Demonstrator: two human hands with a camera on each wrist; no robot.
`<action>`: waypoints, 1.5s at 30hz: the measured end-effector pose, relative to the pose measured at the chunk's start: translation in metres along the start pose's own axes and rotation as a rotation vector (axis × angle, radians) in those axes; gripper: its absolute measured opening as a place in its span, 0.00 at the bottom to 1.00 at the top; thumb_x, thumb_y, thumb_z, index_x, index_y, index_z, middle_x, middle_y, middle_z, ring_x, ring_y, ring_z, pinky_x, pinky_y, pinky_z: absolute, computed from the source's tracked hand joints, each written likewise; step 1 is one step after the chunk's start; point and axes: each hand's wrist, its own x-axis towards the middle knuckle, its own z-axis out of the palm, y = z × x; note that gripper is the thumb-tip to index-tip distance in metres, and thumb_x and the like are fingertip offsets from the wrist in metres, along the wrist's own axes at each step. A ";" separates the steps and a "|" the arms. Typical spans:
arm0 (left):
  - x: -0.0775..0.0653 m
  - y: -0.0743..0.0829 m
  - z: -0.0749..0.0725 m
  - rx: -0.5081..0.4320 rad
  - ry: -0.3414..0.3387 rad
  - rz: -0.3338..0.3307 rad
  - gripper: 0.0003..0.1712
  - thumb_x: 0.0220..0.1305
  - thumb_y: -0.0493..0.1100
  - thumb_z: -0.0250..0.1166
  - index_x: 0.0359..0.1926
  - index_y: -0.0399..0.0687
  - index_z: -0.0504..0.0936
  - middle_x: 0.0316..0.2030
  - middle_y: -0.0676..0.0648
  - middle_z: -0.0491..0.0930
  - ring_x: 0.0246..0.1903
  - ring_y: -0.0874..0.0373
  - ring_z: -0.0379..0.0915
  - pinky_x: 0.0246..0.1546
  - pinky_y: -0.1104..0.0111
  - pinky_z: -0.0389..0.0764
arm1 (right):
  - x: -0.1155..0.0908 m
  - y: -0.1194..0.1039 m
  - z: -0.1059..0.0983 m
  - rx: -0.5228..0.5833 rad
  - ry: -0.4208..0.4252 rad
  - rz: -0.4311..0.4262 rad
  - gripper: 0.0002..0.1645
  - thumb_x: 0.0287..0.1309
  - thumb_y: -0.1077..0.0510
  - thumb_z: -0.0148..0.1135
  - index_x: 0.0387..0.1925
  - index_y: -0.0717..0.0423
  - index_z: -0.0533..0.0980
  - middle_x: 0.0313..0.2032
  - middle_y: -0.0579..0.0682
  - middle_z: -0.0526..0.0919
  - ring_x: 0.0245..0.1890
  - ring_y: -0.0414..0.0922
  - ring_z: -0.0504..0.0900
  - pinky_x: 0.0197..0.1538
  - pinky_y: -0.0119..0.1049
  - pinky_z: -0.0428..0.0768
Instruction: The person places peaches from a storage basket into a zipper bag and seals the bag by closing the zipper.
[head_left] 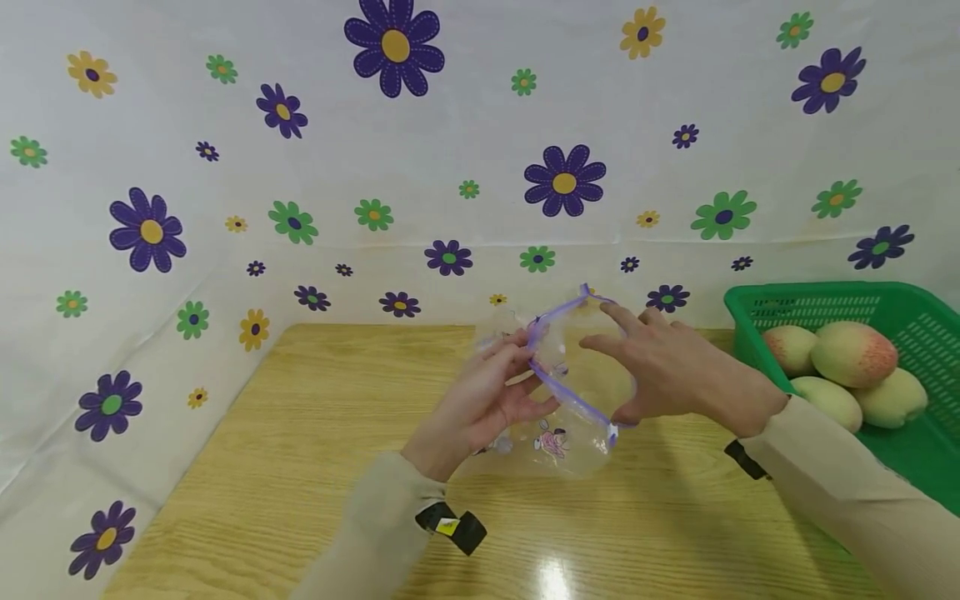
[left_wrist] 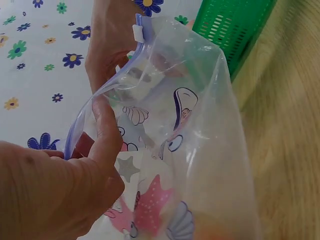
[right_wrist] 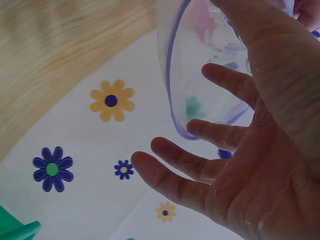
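Observation:
A clear zip bag (head_left: 581,454) with a purple zip edge and printed sea creatures hangs in front of me, its mouth spread wide. My left hand (head_left: 483,400) pinches the near side of the mouth, thumb and fingers on either side of the purple edge. At the other side of the mouth is my right hand (head_left: 667,367), its fingers spread apart. In the right wrist view, fingertips (right_wrist: 197,127) overlap the bag's purple edge and nothing lies in the palm. A white slider (left_wrist: 138,33) sits at one end of the zip.
To the right stands a green plastic basket (head_left: 768,350) holding several peaches (head_left: 855,354). A wooden table (head_left: 315,433) lies below the hands. Behind and to the left hangs a white cloth (head_left: 300,167) with printed flowers.

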 end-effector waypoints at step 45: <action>-0.001 -0.011 -0.011 0.213 0.089 -0.006 0.12 0.81 0.44 0.49 0.56 0.50 0.74 0.36 0.53 0.75 0.38 0.61 0.77 0.42 0.57 0.89 | -0.001 -0.001 0.033 -0.053 0.141 -0.172 0.42 0.52 0.32 0.73 0.64 0.46 0.76 0.69 0.63 0.72 0.61 0.67 0.77 0.52 0.63 0.84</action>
